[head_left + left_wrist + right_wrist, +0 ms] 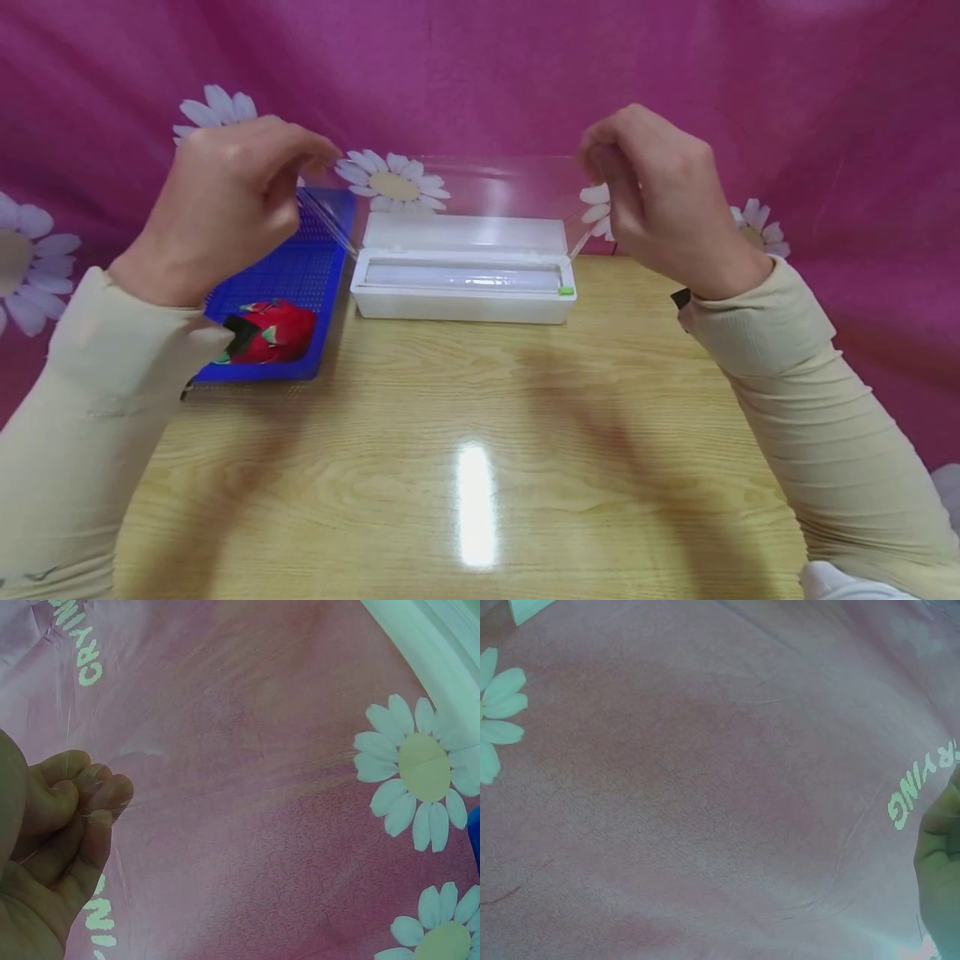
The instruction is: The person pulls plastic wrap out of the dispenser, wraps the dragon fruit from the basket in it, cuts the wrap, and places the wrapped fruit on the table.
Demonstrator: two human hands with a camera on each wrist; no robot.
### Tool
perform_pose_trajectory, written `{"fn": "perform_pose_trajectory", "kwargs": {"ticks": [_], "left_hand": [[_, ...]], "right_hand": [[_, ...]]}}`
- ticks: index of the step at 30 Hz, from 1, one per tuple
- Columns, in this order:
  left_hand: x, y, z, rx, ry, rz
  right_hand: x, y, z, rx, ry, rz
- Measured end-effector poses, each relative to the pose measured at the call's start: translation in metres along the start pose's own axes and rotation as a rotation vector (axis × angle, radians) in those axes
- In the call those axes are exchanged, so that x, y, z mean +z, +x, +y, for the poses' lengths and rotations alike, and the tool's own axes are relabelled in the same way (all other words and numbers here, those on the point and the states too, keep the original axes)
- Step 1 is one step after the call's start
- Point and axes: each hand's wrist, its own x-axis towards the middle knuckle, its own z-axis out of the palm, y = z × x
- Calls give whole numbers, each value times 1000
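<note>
Pinching the left side of a sheet of clear, thin plastic film, the left hand is raised above the level of the bench, its thumb and fingers brought together; the left wrist view confirms the grip. The right hand is raised opposite at a similar level, fingers curled toward the thumb on the film's right side; in the right wrist view only part of this hand shows at the frame's edge.

The film spans the gap between the hands and runs down in narrow gathered folds to both ends of a long, white, rectangular dispenser box. This box stands on a light, wood-grained bench, toward its far edge and between the two arms. Its white hinged lid is raised at the back, a pale roll lies inside, and a small green piece sits at the front right corner.

Left of the box, near it, is a blue, perforated plastic basket. It contains a red, rounded object with green-edged points, partly hidden by the left cuff.

Behind the bench hangs a magenta cloth printed with white daisies. Cream sleeves cover both forearms. Pale lettering shows in both wrist views; its bearing surface cannot be determined.
</note>
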Motion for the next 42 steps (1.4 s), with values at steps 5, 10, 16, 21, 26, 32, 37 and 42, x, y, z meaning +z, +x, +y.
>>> {"fn": "perform_pose_trajectory", "kwargs": {"ticks": [5,10,16,21,26,32,37,42], "left_hand": [[-1,-2,-1,12,3,31],[-5,-3,1,27,15,44],[-9,-4,2,42,14,49],[-12,-5,4,66,19,49],[-13,-4,6,69,21,75],[-11,-5,10,64,-13,78],[-13,-8,14,51,-22,61],[-20,-10,17,69,-7,60]], "right_hand": [[-1,0,-4,1,15,19],[-4,1,-8,-11,22,34],[-7,1,-11,-9,30,43],[-10,0,-13,-15,26,50],[-15,2,-13,-39,17,54],[-17,-3,-14,-45,13,70],[-20,-6,-16,-45,15,68],[-25,-4,-19,-40,23,90]]}}
